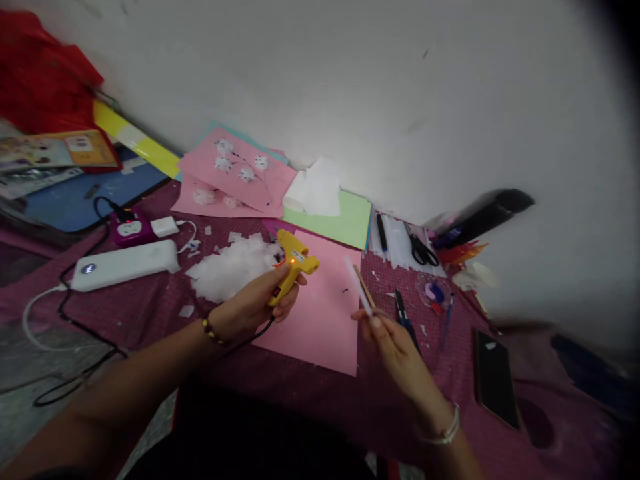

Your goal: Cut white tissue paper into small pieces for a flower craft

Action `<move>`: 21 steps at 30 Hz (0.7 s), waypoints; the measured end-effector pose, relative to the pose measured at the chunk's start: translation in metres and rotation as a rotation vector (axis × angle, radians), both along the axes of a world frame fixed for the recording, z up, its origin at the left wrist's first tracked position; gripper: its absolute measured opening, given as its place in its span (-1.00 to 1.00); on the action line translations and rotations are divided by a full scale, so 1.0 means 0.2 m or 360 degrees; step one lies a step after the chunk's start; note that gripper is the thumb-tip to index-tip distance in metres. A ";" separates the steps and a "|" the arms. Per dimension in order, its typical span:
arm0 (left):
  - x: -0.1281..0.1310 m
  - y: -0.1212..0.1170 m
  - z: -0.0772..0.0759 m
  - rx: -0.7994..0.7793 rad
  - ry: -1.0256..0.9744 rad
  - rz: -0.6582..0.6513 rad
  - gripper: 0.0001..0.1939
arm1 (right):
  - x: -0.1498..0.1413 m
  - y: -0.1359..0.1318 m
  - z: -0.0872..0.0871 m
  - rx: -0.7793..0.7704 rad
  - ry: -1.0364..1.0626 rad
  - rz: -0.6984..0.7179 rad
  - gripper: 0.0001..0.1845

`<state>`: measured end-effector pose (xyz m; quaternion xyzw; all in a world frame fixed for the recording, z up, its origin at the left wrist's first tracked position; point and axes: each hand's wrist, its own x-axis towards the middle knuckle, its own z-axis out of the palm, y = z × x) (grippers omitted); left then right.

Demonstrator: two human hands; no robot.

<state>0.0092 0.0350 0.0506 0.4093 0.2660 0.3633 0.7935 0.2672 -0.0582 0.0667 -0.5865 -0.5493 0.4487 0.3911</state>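
My left hand (265, 297) is wrapped round the handle of a yellow hot glue gun (295, 257), whose small orange light glows. Its nozzle and body stand over the left edge of a pink paper sheet (320, 320). Between the fingers and thumb of my right hand (393, 340) is a translucent white glue stick (359, 287), pointing up and away from me. A thin brown stick (367, 288) shows right beside it; whether I hold that too, I cannot tell. Torn white paper pieces (233, 267) lie heaped beyond my left hand.
Pink sheets with white puffs (240, 167) rest against the wall, beside green paper (330, 225). A white power bank (125, 265) and purple socket (131, 230) stand left, cords trailing. Scissors (423, 252), a utility knife (405, 317) and a phone (495, 377) lie right.
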 end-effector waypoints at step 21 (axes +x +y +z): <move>-0.07 -0.06 0.05 0.0308 0.0591 0.0169 -0.54 | -0.07 0.00 -0.02 0.0161 -0.0800 0.0368 -0.56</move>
